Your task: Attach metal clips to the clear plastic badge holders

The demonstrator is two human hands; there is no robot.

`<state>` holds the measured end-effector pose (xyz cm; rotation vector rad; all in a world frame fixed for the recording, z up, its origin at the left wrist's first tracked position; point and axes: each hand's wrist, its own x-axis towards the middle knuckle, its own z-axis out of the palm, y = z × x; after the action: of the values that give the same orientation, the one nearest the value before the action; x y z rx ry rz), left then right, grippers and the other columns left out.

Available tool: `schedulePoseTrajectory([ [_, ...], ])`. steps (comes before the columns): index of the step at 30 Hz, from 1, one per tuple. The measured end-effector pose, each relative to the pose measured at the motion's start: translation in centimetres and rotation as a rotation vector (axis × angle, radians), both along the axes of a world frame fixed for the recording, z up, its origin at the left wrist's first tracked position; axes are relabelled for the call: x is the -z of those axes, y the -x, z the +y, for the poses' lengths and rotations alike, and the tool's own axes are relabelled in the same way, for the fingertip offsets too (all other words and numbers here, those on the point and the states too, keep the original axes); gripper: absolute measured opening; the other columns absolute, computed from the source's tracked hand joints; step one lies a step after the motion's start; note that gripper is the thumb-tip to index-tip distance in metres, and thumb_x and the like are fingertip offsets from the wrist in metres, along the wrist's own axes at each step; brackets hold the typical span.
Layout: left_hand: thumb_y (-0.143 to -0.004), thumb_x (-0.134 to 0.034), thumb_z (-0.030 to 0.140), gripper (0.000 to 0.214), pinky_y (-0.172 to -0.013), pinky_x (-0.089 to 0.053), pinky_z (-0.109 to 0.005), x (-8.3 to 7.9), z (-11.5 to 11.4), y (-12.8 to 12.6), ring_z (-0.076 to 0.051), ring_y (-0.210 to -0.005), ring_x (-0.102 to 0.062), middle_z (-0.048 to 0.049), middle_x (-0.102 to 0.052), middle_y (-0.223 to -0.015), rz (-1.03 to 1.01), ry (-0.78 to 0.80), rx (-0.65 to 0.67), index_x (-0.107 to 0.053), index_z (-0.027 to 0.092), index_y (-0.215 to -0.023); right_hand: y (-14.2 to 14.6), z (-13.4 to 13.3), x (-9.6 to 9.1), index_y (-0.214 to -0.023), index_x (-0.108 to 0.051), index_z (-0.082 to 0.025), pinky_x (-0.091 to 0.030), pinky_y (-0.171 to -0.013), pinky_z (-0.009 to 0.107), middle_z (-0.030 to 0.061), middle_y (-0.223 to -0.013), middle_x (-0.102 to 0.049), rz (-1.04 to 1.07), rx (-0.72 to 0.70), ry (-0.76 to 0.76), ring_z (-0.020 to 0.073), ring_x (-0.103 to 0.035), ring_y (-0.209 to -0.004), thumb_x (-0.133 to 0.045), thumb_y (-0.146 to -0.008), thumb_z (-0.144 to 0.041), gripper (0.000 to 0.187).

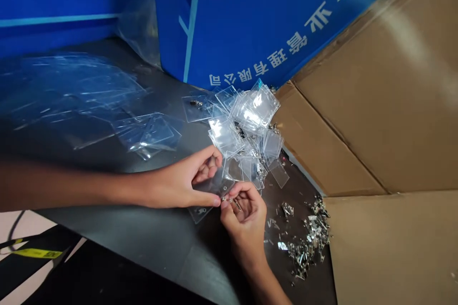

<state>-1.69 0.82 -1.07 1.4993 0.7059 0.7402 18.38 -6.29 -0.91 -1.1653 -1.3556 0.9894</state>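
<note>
My left hand pinches a clear plastic badge sleeve flat against the dark table, fingers curled over it. My right hand is closed on a small metal clip at the sleeve's edge, where both hands meet. Just beyond the hands lies a heap of clear sleeves. A pile of loose metal clips lies to the right of my right wrist.
Larger clear plastic bags are spread over the table's left side. A blue board with white characters stands behind. A brown cardboard box fills the right side. A black cable with a yellow tag hangs below the table edge.
</note>
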Motion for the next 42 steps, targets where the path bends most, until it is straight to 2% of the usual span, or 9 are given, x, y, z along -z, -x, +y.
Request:
schedulePoseTrajectory([
  [9, -0.084, -0.093, 0.041, 0.036, -0.062, -0.036, -0.025, -0.1, 1.3, 0.3, -0.012, -0.069, -0.046, 0.0031, -0.056, -0.076, -0.072, 0.109, 0.103, -0.065, 0.019, -0.086, 0.2, 0.3, -1.0, -0.078, -0.047, -0.026, -0.044, -0.053, 0.016, -0.0079, -0.071, -0.051, 0.055, 0.02, 0.026, 0.0084, -0.05, -0.058, -0.074, -0.067, -0.011, 0.033],
  [14, -0.086, -0.092, 0.051, 0.035, -0.06, -0.049, -0.023, -0.3, 2.9, 1.2, -0.014, -0.064, -0.062, -0.0028, -0.072, -0.072, 0.03, 0.161, 0.226, -0.085, 0.016, -0.087, -0.2, 0.3, -0.8, -0.08, -0.053, -0.025, -0.048, -0.059, 0.02, -0.0052, -0.072, -0.061, 0.072, -0.071, 0.142, 0.0107, -0.055, -0.063, -0.081, -0.072, -0.014, 0.03],
  [17, -0.086, -0.093, 0.052, 0.036, -0.064, -0.059, -0.024, -0.4, 3.5, 1.8, -0.016, -0.068, -0.071, -0.0063, -0.079, -0.077, 0.109, 0.231, 0.304, -0.09, 0.017, -0.09, -0.5, 0.2, -0.5, -0.096, -0.063, -0.024, -0.052, -0.066, 0.024, -0.0028, -0.08, -0.069, 0.166, -0.033, 0.212, 0.0119, -0.059, -0.067, -0.089, -0.083, -0.027, 0.03],
  [21, -0.085, -0.093, 0.044, 0.029, -0.063, -0.062, -0.024, -0.5, 3.0, 1.5, -0.016, -0.063, -0.075, -0.0041, -0.078, -0.074, 0.116, 0.268, 0.325, -0.089, 0.018, -0.096, -0.9, 0.2, -0.1, -0.128, -0.066, -0.026, -0.059, -0.08, 0.028, -0.0006, -0.094, -0.078, 0.393, 0.044, 0.299, 0.0146, -0.07, -0.08, -0.1, -0.085, -0.038, 0.056],
  [25, -0.085, -0.087, 0.034, 0.038, -0.057, -0.061, -0.023, -0.7, 1.7, 0.8, -0.016, -0.061, -0.074, -0.0002, -0.072, -0.078, 0.125, 0.151, 0.256, -0.087, 0.021, -0.121, -1.6, 0.4, -0.2, -0.138, -0.068, -0.027, -0.065, -0.092, 0.033, 0.006, -0.114, -0.084, 0.487, 0.047, 0.442, 0.0193, -0.08, -0.096, -0.107, -0.077, -0.036, 0.072],
  [29, -0.089, -0.081, 0.036, 0.043, -0.056, -0.061, -0.024, -1.0, 0.8, 0.7, -0.015, -0.062, -0.071, -0.0025, -0.072, -0.088, 0.195, 0.073, 0.227, -0.084, 0.021, -0.129, -2.0, 0.9, -0.6, -0.13, -0.073, -0.027, -0.067, -0.094, 0.033, 0.0085, -0.128, -0.083, 0.417, 0.105, 0.377, 0.0184, -0.082, -0.097, -0.108, -0.074, -0.032, 0.066],
  [34, -0.091, -0.076, 0.034, 0.052, -0.06, -0.056, -0.023, -1.1, 0.3, 0.7, -0.015, -0.067, -0.066, -0.0043, -0.075, -0.091, 0.252, -0.094, 0.144, -0.08, 0.021, -0.142, -1.5, 1.2, -1.1, -0.1, -0.078, -0.021, -0.065, -0.075, 0.028, 0.0054, -0.096, -0.083, 0.14, 0.141, 0.235, 0.0174, -0.079, -0.08, -0.104, -0.076, -0.039, 0.04],
  [37, -0.093, -0.073, 0.033, 0.054, -0.063, -0.056, -0.025, -1.3, 0.1, 0.6, -0.016, -0.07, -0.067, -0.0055, -0.076, -0.095, 0.255, -0.168, 0.124, -0.078, 0.021, -0.145, -1.0, 1.3, -1.6, -0.095, -0.079, -0.02, -0.065, -0.075, 0.031, 0.0078, -0.093, -0.084, -0.032, 0.157, 0.172, 0.019, -0.079, -0.079, -0.098, -0.081, -0.04, 0.031],
  [42, -0.097, -0.063, 0.023, 0.028, -0.065, -0.051, -0.028, -1.6, 0.1, 0.8, -0.018, -0.071, -0.065, -0.0047, -0.072, -0.088, 0.283, -0.46, 0.135, -0.08, 0.017, -0.118, -0.7, 1.9, -2.8, -0.089, -0.078, -0.02, -0.066, -0.073, 0.033, 0.0074, -0.084, -0.084, -0.173, 0.192, 0.13, 0.0207, -0.079, -0.075, -0.093, -0.082, -0.042, 0.026],
])
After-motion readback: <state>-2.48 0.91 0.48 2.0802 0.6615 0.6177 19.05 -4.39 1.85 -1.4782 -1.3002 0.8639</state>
